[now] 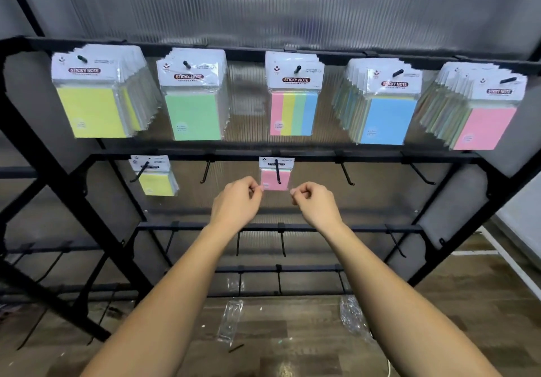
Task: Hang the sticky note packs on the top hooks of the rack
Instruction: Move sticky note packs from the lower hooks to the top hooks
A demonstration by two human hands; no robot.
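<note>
Pink pack (274, 180) hangs on a second-row hook of the rack (439, 158), just below the striped pack (293, 95). Both hands, left (237, 199) and right (313, 201), pinch its bottom corners; slide it evenly off the hook, then lift it to the top row

I saw that the rack (307, 158) was matt black metal, its hooks (347, 175) thin black wire. The sticky note packs (294, 95) were paper pads in glossy clear plastic sleeves with white card headers. Behind them stood a ribbed, translucent plastic panel (292, 5) with a dull sheen. The floor (468, 303) looked like wood-grain planks, and crinkled clear plastic wrappers (229, 324) lay shining on it.
</note>
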